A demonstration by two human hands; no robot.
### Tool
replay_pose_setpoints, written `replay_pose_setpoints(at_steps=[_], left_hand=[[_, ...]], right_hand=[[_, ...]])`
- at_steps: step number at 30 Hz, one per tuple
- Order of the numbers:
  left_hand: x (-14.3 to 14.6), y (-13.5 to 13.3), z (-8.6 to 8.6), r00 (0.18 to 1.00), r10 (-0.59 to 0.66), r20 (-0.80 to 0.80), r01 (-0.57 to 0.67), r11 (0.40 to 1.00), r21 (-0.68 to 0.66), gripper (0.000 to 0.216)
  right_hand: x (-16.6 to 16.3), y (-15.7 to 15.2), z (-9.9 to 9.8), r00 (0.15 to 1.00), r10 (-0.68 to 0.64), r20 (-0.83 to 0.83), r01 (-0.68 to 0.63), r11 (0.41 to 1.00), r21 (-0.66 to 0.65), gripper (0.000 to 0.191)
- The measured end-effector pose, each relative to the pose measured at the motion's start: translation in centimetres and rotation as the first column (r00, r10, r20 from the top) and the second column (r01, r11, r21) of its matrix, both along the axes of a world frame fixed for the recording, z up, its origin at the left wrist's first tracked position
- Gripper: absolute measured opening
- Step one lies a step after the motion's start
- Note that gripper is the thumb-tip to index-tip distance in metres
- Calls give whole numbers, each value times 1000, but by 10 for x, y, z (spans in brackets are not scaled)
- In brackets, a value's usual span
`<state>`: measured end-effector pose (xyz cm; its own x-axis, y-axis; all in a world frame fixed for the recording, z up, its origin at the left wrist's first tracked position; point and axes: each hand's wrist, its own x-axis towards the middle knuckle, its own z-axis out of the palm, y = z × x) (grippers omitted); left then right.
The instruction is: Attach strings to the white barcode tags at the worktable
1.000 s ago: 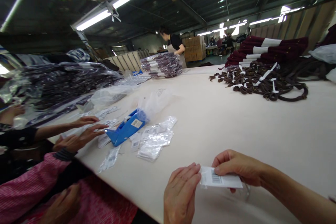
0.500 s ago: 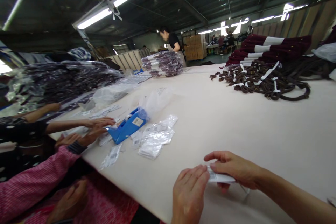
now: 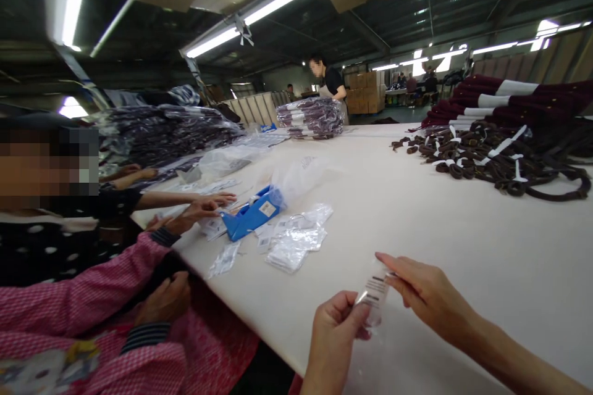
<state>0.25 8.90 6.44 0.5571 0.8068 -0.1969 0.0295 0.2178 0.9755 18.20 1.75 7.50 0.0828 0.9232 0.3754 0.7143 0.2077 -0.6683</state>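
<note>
A small clear plastic bag (image 3: 373, 297) with dark printed lines hangs between my two hands above the near edge of the table (image 3: 445, 241). My left hand (image 3: 337, 328) grips its lower left side between thumb and fingers. At the bag's upper right edge, my right hand (image 3: 419, 287) is closed with thumb and forefinger on it. Left of my hands lies a pile of flat clear bags (image 3: 296, 241). Beside that pile stands a blue tape dispenser (image 3: 252, 215), with crumpled clear plastic (image 3: 301, 182) behind it.
Co-workers sit along the left edge, and one co-worker's hand (image 3: 201, 213) reaches beside the dispenser. Bagged dark goods (image 3: 176, 129) are heaped behind them. Bundled brown straps (image 3: 482, 157) and maroon folded goods (image 3: 514, 102) lie at the right. A wrapped stack (image 3: 310, 117) stands farther back.
The white piece lying flat between my hands is now lifted and upright, its printed face showing. My right hand has turned to hold its upper edge. The view has swung left.
</note>
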Motion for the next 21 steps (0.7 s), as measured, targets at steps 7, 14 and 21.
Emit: replay_pose_setpoints(at_steps=[7,14,21], left_hand=[[-16,-5,-8,999,-37,27,40,993,-109,36],[-37,-7,-6,985,-160,68,171,961,-215,44],[-46,-7,-16,987,-31,158,70,967,-247,36]], right_hand=[[-12,11,5,987,65,150,-63,998,-16,33],[-25,22,30,992,124,15,-120,980,-159,22],[-37,31,30,979,116,-167,-154,960,-233,18]])
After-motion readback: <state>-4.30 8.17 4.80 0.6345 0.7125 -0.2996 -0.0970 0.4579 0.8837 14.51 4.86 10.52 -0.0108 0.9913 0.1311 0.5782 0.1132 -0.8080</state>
